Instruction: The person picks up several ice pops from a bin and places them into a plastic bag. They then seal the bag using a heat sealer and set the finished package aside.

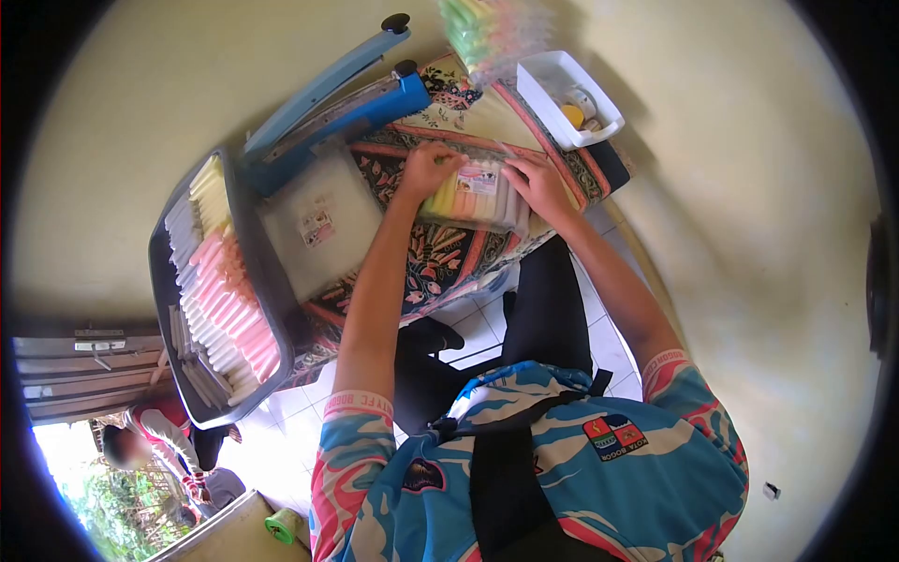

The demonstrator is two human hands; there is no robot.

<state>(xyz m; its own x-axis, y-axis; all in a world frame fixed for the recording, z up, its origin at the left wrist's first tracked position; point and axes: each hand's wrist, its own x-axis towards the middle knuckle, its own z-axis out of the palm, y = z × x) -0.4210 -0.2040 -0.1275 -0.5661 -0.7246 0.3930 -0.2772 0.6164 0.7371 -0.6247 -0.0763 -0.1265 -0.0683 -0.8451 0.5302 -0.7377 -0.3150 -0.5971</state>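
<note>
A clear plastic bag [475, 208] lies on the patterned cloth in front of me, filled with a row of yellow, orange, pink and pale sticks and bearing a printed label. My left hand [433, 170] is closed on its upper left corner, fingers pinched. At the upper right corner, my right hand [543, 190] has its thumb and fingers closed on the plastic. To the left lies a stack of flat clear bags [323, 258] with a similar label. A black tub [245, 225] beside them holds many yellow, pink and whitish sticks.
A blue heat sealer [342, 126] with its arm raised stands behind the flat bags. Filled packs [492, 37] are piled at the back, near a white box [562, 80] of small items. The patterned cloth [435, 258] covers the table. Another person [173, 440] crouches at lower left.
</note>
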